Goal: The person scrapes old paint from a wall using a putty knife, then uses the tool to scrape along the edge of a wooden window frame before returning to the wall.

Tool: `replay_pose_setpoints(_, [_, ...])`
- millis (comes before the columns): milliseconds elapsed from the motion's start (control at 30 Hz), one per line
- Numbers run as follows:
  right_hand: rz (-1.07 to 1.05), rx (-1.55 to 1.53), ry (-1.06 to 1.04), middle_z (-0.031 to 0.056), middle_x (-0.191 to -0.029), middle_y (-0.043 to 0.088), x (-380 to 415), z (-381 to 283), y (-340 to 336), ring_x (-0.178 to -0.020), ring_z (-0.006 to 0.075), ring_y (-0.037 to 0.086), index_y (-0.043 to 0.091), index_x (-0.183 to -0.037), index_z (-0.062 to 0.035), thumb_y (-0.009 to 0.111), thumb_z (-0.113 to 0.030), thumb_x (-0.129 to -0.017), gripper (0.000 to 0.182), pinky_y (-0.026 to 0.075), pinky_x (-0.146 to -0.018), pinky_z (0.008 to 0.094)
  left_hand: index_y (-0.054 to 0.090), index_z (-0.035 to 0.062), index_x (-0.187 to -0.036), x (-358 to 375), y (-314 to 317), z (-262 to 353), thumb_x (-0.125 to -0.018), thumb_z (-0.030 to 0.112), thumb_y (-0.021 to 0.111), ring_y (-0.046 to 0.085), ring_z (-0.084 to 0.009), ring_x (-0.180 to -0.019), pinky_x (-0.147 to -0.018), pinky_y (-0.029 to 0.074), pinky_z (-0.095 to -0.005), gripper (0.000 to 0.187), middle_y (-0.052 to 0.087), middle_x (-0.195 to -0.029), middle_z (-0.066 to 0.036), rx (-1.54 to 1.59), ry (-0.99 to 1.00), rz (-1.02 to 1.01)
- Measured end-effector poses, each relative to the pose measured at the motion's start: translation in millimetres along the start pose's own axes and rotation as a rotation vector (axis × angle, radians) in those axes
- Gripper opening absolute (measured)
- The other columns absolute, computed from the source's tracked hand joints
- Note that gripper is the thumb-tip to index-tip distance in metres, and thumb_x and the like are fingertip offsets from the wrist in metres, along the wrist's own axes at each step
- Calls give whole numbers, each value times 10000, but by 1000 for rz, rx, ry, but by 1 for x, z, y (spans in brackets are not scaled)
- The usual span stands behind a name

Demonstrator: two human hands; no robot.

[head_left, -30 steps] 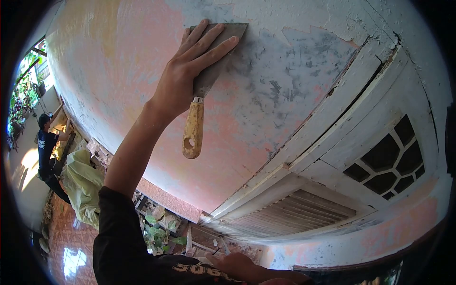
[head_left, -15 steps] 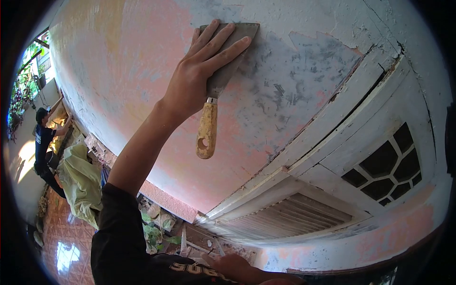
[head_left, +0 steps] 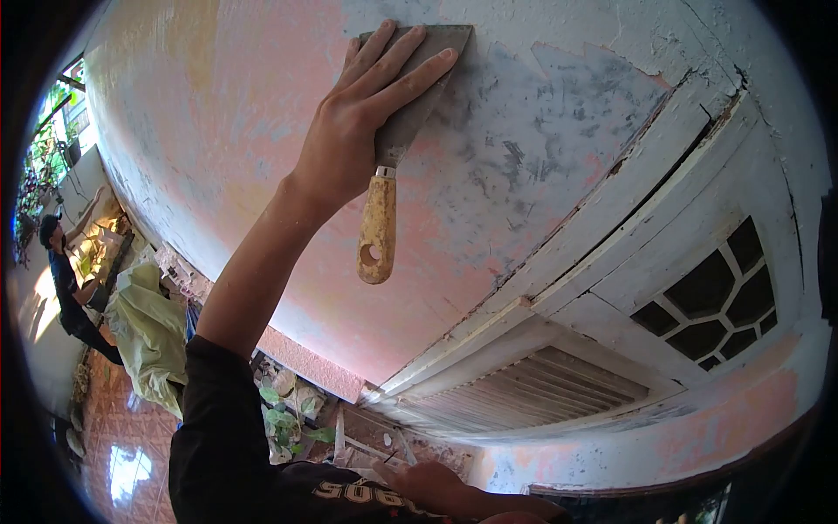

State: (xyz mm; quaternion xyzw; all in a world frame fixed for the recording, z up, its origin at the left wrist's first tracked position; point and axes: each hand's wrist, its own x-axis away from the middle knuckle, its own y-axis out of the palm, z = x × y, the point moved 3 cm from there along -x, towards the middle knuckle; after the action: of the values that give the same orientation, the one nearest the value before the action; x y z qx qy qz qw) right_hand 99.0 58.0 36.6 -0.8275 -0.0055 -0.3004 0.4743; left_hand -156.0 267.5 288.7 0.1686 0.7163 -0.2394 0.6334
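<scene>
My left hand (head_left: pixel 349 122) is raised with its fingers laid over the broad metal blade of a scraper (head_left: pixel 377 227), holding it against the wall. The scraper's worn yellowish wooden handle, with a hole in its end, hangs downward from the blade. My left thumb is hidden. Behind the blade, the wall (head_left: pixel 288 175) is patchy pink, white and grey, with flaking paint along the top. My right hand (head_left: pixel 406 479) is low by my chest with its fingers closed. A thin dark tip shows beside it; the thing itself cannot be made out.
A white frame with a louvred panel (head_left: pixel 541 389) and a dark-celled grille (head_left: pixel 703 297) borders the wall at right. Far left, another person (head_left: pixel 65 284) reaches toward the wall near a pale green cloth (head_left: pixel 144 327). Leafy plants (head_left: pixel 284 424) and rubble lie below.
My left hand and the scraper have shifted slightly up and left in view. The other person has moved left, with an arm stretched higher.
</scene>
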Motion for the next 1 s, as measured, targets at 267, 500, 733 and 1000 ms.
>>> replay_pose_setpoints(267, [-56, -3, 37, 187, -791, 667, -4, 7, 17, -694, 350, 693, 225, -1508, -66, 529, -124, -888, 693, 564, -599, 459, 531, 271, -1388, 2, -2, -7, -735, 16, 721, 386, -364, -1372, -1173, 275, -538, 727, 490, -1440, -95, -17, 12, -13])
replay_pose_setpoints(500, [11, -122, 180, 229, -843, 657, -2, 4, 2, -750, 368, 680, 398, -1388, -43, 511, -153, -939, 476, 552, -632, 454, 574, 204, -1353, 1, -10, -12, -829, 43, 593, 382, -364, -1382, -1172, 260, -527, 548, 507, -1425, -118, -24, 49, -71])
replay_pose_setpoints(733, [-60, 7, 49, 191, -767, 662, -4, 4, 13, -663, 355, 689, 265, -1490, -38, 525, -138, -895, 658, 562, -578, 466, 607, 135, -1323, -7, -10, -12, -913, 95, 505, 378, -350, -1393, -1173, 255, -505, 424, 523, -1414, -130, -50, 77, -82])
replay_pose_setpoints(1000, [-13, 25, 8, 197, -763, 653, 0, -5, -8, -655, 347, 684, 270, -1486, -37, 533, -143, -894, 656, 552, -552, 468, 616, 137, -1312, -7, -14, -20, -927, 112, 502, 375, -346, -1394, -1176, 255, -500, 403, 520, -1419, -120, -68, 102, -110])
